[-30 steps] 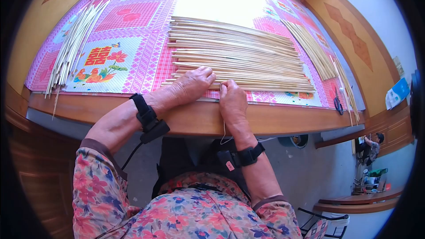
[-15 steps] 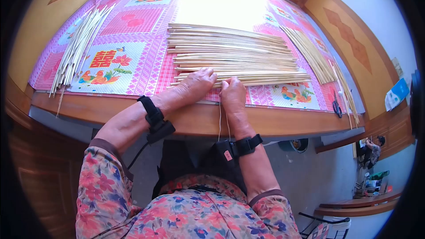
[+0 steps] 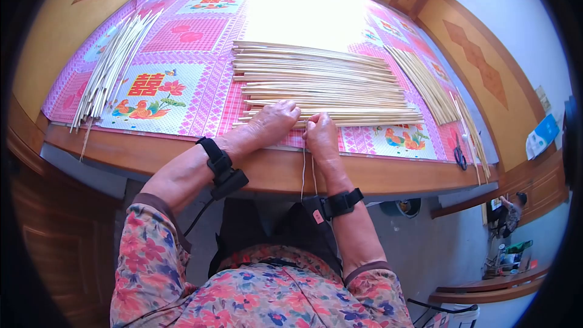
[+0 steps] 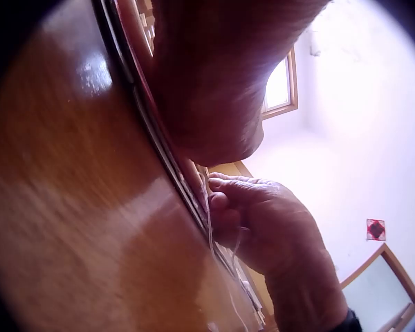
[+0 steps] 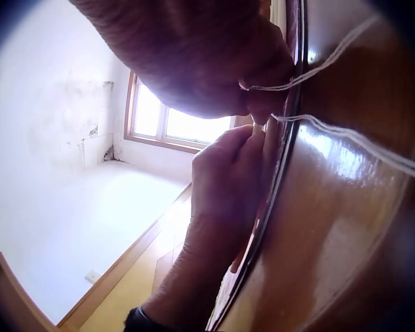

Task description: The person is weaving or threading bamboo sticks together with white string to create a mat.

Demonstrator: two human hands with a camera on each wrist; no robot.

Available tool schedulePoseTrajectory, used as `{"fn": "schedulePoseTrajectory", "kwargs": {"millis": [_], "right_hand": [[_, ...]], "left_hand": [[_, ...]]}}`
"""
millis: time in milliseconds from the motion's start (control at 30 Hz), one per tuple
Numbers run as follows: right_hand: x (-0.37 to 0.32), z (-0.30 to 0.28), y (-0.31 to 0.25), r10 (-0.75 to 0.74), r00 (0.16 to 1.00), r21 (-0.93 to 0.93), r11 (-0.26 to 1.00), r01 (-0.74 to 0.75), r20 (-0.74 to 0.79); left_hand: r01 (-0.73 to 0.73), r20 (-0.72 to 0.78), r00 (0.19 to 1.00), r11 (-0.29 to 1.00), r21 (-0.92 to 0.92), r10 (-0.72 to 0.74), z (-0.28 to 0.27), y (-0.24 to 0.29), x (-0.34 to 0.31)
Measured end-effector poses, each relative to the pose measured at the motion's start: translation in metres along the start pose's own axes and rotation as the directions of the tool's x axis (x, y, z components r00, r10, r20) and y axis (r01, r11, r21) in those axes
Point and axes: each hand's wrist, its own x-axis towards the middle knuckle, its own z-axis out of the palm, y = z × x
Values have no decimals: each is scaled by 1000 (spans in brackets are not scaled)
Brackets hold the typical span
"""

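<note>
"Where are the sticks (image 3: 322, 82)?"

"Side by side on the bench (image 3: 267, 167), over the patterned cloth (image 3: 237, 100), the nearest ones by its front edge."

"Which way do they point?"

"Their long axis runs left to right, roughly along that edge. I can't tell which tip counts as the front."

"And the fingers?"

"On the left hand (image 3: 271, 123), thumb and forefinger look pinched on the nearest stick. The right hand's (image 3: 322, 141) are bunched, pinching the white cord (image 5: 332, 128), whose two strands hang over the edge."

"How would you work that cord well?"

"I'd steady the stick with the left, draw both strands snug with even pull, and hold it parallel to its neighbour. Uneven tension could skew the row."
</note>
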Motion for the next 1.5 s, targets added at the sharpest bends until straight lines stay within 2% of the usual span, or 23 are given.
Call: {"fn": "schedulePoseTrajectory", "kwargs": {"millis": [267,367,433,567,633,867,933,967,1033,1133,1167,1233,1267,1300,1333,1367,1400,1433,1500], "right_hand": [[-5,-4,-12,-9,1000,-71,997,8,-13],[-1,2,-14,-64,997,-24,998,63,-42],[-4,-1,-17,-138,988,-108,986,130,-67],[-1,-3,-21,-87,995,-87,993,83,-43],[1,-3,-21,-19,1000,2,1000,19,-8],[7,2,-24,-18,1000,-96,995,16,-18],[12,4,-22,99,994,-30,995,-98,39],[9,2,-27,98,994,-30,995,-97,42],[2,-1,-36,-44,999,-164,986,41,-14],[15,3,-34,-73,997,-244,967,77,27],[19,2,-31,-80,996,-244,966,86,32],[33,-12,-15,-71,976,-165,981,106,207],[41,-13,4,-108,971,-55,991,122,211],[35,-28,-5,-116,970,-56,990,130,212],[30,-44,-15,-190,965,-192,955,224,179],[26,-55,-22,-262,953,-327,896,300,156],[34,-54,-19,-399,907,-379,825,419,136],[38,-53,-22,-402,905,-376,824,425,142],[45,-48,-31,-558,769,-497,595,632,312]], "left_hand": [[12,-6,1000,999,-32,-12,3,6,-2],[15,-17,1000,999,-33,-16,4,5,-6],[0,-33,999,1000,-10,-1,4,6,-5],[7,-45,999,1000,2,-7,4,6,-4],[13,-39,999,1000,-17,-13,5,6,-5],[-10,-40,999,999,33,11,8,5,-5],[-11,-57,998,1000,-3,10,8,5,-5],[-8,-56,998,1000,-3,8,8,5,-4],[-36,-81,996,999,16,38,6,5,-5],[-24,-74,997,1000,-14,23,6,5,-4],[-15,-69,998,1000,-23,13,6,4,-6],[42,-55,998,999,-3,-42,9,3,-5],[37,-33,999,999,16,-37,9,4,-5],[33,-13,999,999,39,-32,9,3,-5],[30,-96,995,998,59,-24,15,2,-6],[33,-98,995,998,60,-27,13,3,-5],[38,-63,997,998,55,-35,12,4,-4],[47,-27,999,998,51,-46,10,4,-5],[39,-32,999,997,62,-37,10,3,-7]]}}
